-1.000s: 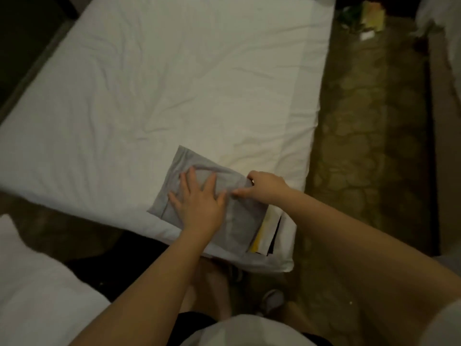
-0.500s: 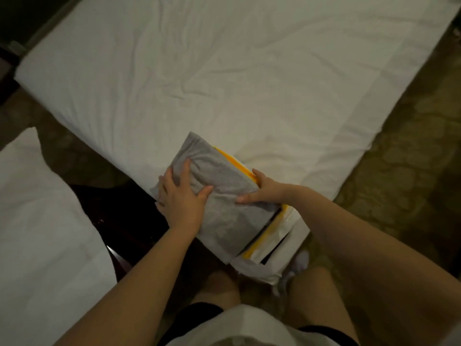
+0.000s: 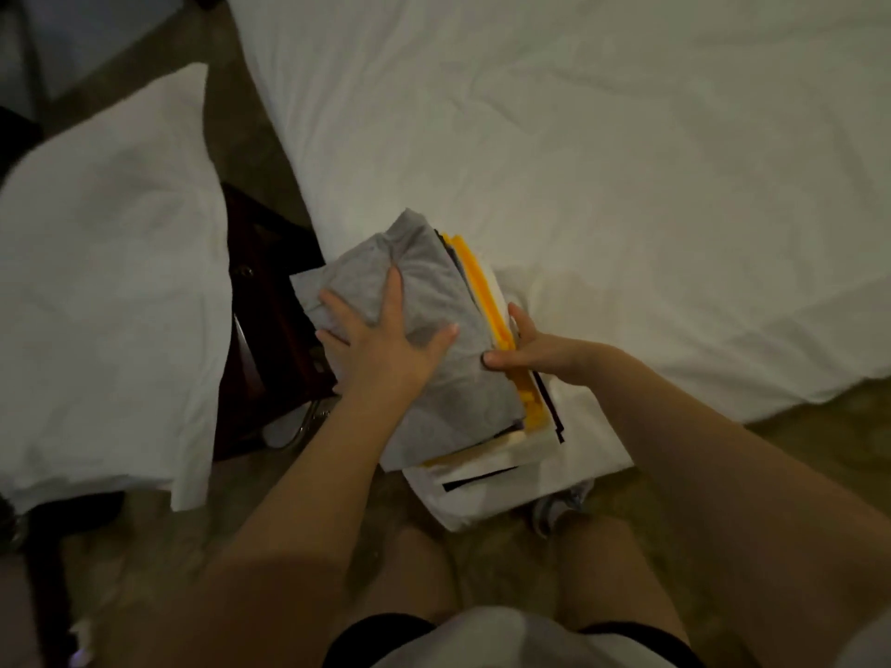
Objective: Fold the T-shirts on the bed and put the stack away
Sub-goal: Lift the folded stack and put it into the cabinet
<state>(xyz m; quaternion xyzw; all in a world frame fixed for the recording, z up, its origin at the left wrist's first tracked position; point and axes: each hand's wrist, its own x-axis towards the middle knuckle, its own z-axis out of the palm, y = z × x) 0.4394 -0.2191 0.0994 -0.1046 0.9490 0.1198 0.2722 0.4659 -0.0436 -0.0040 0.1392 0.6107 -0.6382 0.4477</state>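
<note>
Left hand (image 3: 381, 342) spread flat on the grey T-shirt (image 3: 434, 277) topping the folded stack (image 3: 487, 301), right hand (image 3: 537, 351) gripping its side, over the white bed (image 3: 578, 151) corner.

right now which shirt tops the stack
The grey shirt, under the left hand; the yellow shirt and the rest of the stack lie beneath it.
</note>
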